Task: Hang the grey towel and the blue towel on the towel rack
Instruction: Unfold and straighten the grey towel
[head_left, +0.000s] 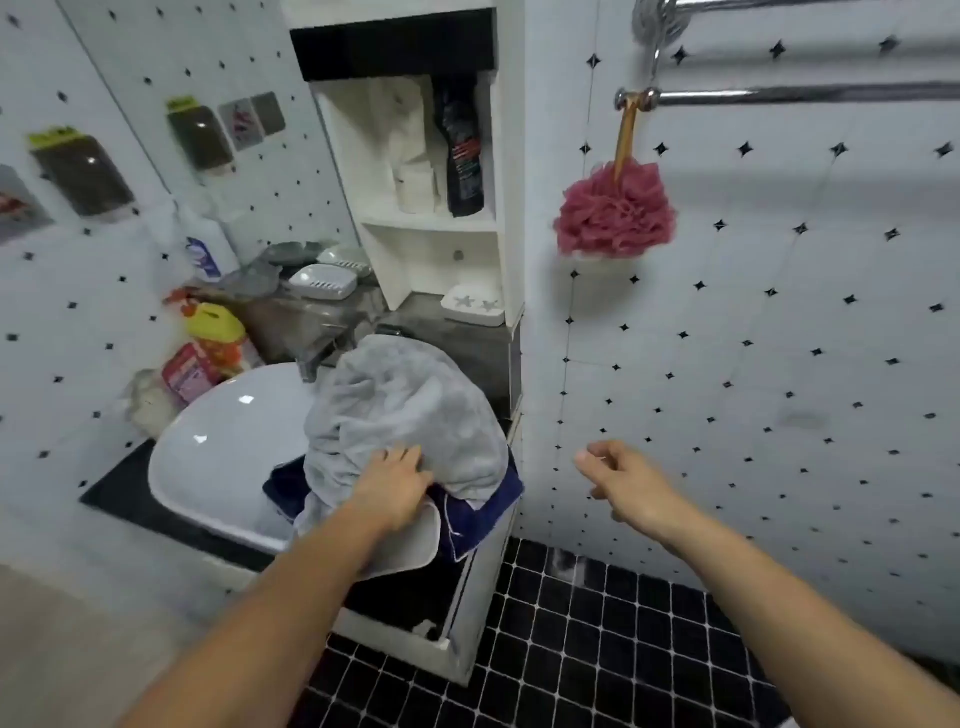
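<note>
The grey towel (400, 410) lies bunched in a heap on the right side of the washbasin (223, 447). Under it lies the blue towel (483, 512), with only its dark edges showing at the counter's corner. My left hand (395, 480) rests on the lower front of the grey towel, fingers dug into the cloth. My right hand (621, 475) hovers in the air to the right of the towels, fingers loosely curled and holding nothing. The chrome towel rack (789, 93) is fixed to the tiled wall at the upper right, its bars bare.
A pink bath sponge (613, 213) hangs by a cord from the rack's left end. White shelves (431, 218) with paper rolls and a dark bottle stand behind the basin. Bottles and soap dishes (322, 280) crowd the counter at the left. The floor below has black tiles (597, 649).
</note>
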